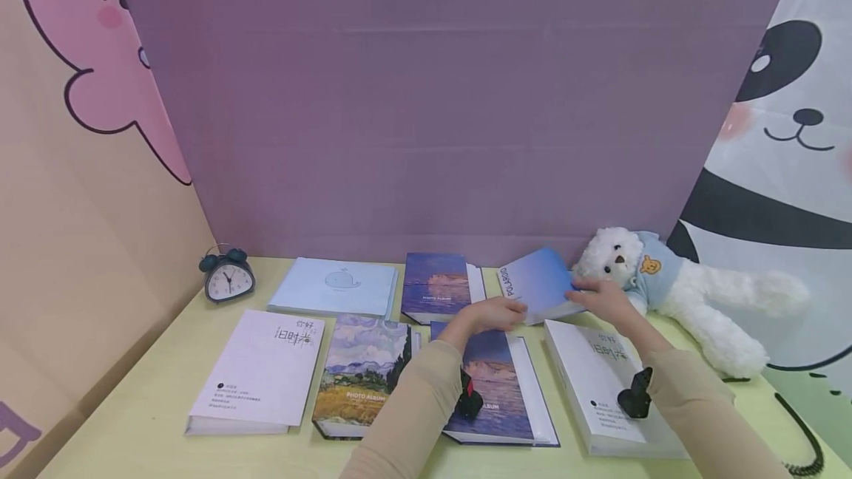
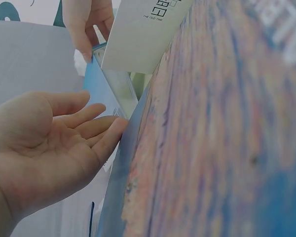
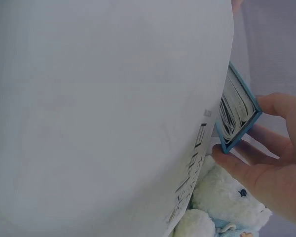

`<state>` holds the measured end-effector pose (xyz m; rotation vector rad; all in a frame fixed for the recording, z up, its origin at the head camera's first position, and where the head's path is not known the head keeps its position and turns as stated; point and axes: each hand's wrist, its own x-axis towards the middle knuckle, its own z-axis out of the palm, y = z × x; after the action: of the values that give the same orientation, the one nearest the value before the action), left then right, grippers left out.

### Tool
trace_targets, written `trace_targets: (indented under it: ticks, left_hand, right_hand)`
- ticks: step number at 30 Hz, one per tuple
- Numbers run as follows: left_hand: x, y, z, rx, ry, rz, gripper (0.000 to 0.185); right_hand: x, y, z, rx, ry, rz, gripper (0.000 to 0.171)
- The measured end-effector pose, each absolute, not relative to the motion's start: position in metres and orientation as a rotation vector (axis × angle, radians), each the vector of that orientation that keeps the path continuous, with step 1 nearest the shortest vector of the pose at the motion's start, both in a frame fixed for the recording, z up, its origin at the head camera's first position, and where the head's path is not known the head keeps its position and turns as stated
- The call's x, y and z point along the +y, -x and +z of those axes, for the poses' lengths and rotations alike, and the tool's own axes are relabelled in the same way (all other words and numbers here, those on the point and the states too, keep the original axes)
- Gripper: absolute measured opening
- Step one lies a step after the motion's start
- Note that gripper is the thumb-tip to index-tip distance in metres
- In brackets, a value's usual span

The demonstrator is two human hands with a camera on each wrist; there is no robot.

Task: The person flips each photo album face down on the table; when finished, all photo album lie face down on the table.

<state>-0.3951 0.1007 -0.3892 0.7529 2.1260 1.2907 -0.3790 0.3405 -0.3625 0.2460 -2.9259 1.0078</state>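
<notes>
A blue photo album [image 1: 542, 279] marked POLAROID lies at a slant in the back row, beside a white teddy bear. My right hand [image 1: 604, 303] grips its right end, thumb and fingers around the corner of the cover in the right wrist view. At the album's near left corner is my left hand [image 1: 494, 314], its fingers loosely extended and the palm turned up in the left wrist view. Below my left forearm lies a sunset-covered photo album [image 1: 495, 372], partly hidden. A white album [image 1: 599, 390] lies below my right hand.
The teddy bear [image 1: 659, 272] leans at the back right. Another sunset album [image 1: 435, 283], a whale-print album [image 1: 339, 288], a landscape album [image 1: 362, 372] and a white album [image 1: 259, 375] lie to the left. An alarm clock [image 1: 228, 276] stands at the back left corner.
</notes>
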Motion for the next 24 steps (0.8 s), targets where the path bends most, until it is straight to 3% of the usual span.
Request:
trace_targets:
  ticks: [16,24]
  left_hand:
    - [0.099,0.387,-0.383,2.237,-0.845,1.106,0.044]
    - [0.101,0.388,-0.384,2.211,-0.845,1.112,0.045]
  right_hand:
    - [0.351,0.386,-0.378,-3.115,-0.219,1.083,0.054]
    - [0.348,0.389,-0.380,-3.123,-0.279,0.804,0.052]
